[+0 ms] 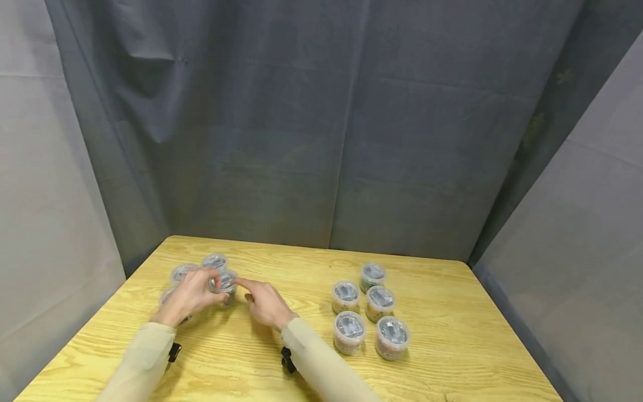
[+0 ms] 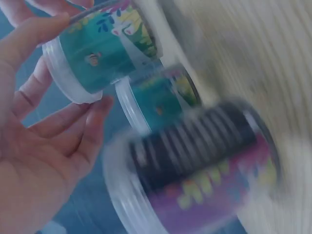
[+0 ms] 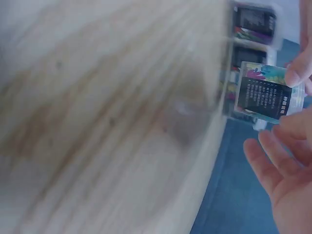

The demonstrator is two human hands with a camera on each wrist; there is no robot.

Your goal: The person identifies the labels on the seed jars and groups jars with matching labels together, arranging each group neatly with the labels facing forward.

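Observation:
Between my two hands is a small lidded plastic tub point(image 1: 228, 283) with a clear rim. My left hand point(image 1: 193, 293) grips it between thumb and fingers. The tub shows a green printed label point(image 2: 109, 53) in the left wrist view. My right hand point(image 1: 266, 304) reaches in from the right, its index finger straight against the lid's edge and the other fingers loosely bent. In the right wrist view, a black text panel point(image 3: 263, 96) faces the camera. Close around the left hand stand more tubs, one of them purple point(image 2: 204, 200) in the left wrist view; the hand partly hides them.
A second group of similar tubs point(image 1: 380, 301) stands on the right half of the wooden table point(image 1: 452, 335). A grey curtain point(image 1: 321, 139) hangs behind the table's far edge, with pale cloth point(image 1: 577, 234) at both sides.

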